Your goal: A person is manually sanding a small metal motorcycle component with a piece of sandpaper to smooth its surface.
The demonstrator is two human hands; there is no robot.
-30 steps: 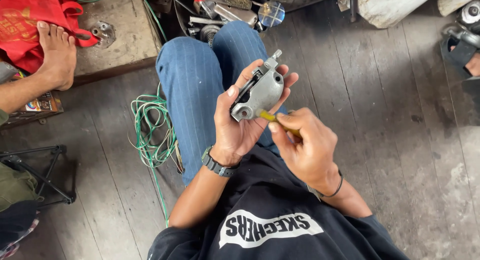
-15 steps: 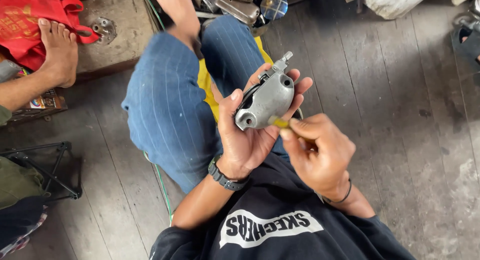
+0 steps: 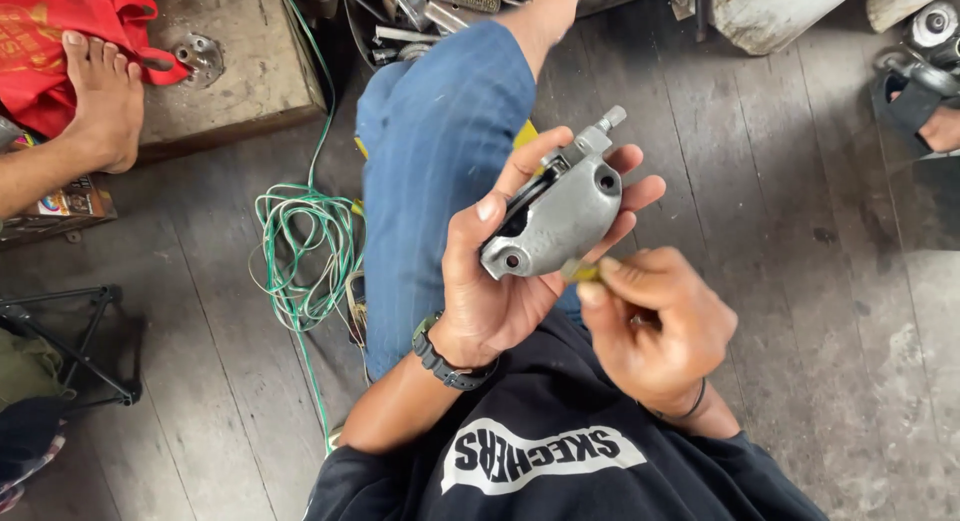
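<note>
Two bolt holes mark the grey metal casting (image 3: 555, 221) clasped by left hand (image 3: 505, 291); right hand (image 3: 655, 326) pinches a yellow-handled tool (image 3: 582, 273).

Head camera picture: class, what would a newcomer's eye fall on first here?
The grey metal part at the centre, gripped in the left hand. The right hand just below presses a small yellow tool against it. To the left, a green wire coil lies on the plank floor.

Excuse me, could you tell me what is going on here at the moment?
A person seated on a wooden floor holds a grey metal part in the left hand. The right hand presses a small yellow-handled tool against its lower edge. A coil of green wire lies beside the person's leg.
</note>
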